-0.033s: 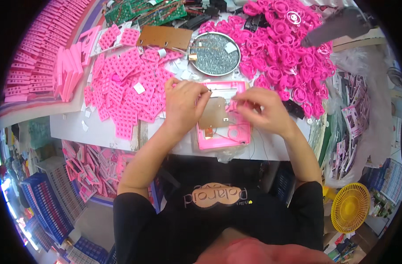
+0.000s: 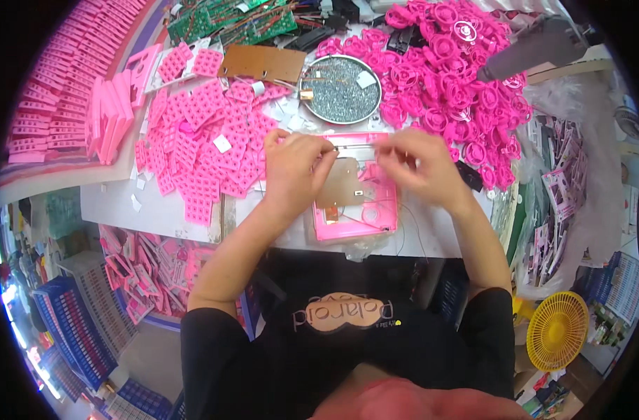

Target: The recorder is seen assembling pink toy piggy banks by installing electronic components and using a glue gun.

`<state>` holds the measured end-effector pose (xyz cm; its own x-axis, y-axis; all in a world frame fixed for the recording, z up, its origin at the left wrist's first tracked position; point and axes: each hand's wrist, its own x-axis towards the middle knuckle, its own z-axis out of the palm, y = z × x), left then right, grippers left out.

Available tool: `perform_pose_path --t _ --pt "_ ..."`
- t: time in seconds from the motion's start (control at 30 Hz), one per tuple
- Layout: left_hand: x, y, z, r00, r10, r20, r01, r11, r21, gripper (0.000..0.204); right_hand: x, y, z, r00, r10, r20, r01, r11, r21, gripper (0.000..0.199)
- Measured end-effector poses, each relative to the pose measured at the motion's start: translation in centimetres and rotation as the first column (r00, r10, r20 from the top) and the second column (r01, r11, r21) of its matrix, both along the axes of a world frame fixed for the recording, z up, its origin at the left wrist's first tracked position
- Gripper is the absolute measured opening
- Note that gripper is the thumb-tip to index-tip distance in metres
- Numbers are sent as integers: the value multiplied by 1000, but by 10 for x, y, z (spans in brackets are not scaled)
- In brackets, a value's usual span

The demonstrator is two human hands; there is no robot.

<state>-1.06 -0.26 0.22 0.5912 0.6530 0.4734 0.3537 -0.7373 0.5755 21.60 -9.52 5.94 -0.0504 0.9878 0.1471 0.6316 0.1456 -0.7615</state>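
In front of me a pink plastic casing lies open on the table, with a brown circuit board and thin wires inside and beside it. A thin silvery rod runs across the casing's far end. My left hand is closed in a pinch at the rod's left end. At its right end are the bent fingers of my right hand, thumb close to the index finger. The fingers partly hide both ends of the rod.
Behind the casing stands a round tray of small metal screws. Pink button pads are heaped on the left, pink ring-shaped parts on the right. Green circuit boards lie at the back; a dark tool overhangs the right.
My right hand has shifted slightly from over the casing's right side to the rod's right end. The left hand has stayed nearly still.
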Motion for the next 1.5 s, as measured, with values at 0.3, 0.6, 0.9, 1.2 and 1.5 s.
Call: perform_pose_path --t 0.3,0.6,0.9,1.2,1.5 --pt "-2 -16 -3 1000 -8 -4 7 987 -161 8 53 258 -61 711 -463 530 305 881 361 28" --pt "-6 -17 -2 994 15 110 19 952 -305 8 38 295 -54 555 -675 487 579 733 357 32" --pt "-19 -17 -14 975 93 203 -15 934 -356 10 -14 31 20 952 -133 -276 191 961 198 20" --pt "-17 -3 -11 984 -52 168 120 899 -421 12 16 -4 -5 846 -315 -431 -35 773 -633 21" --pt "-12 15 13 957 -289 -12 284 947 -149 11 5 -10 -19 929 243 280 -272 960 70 47"
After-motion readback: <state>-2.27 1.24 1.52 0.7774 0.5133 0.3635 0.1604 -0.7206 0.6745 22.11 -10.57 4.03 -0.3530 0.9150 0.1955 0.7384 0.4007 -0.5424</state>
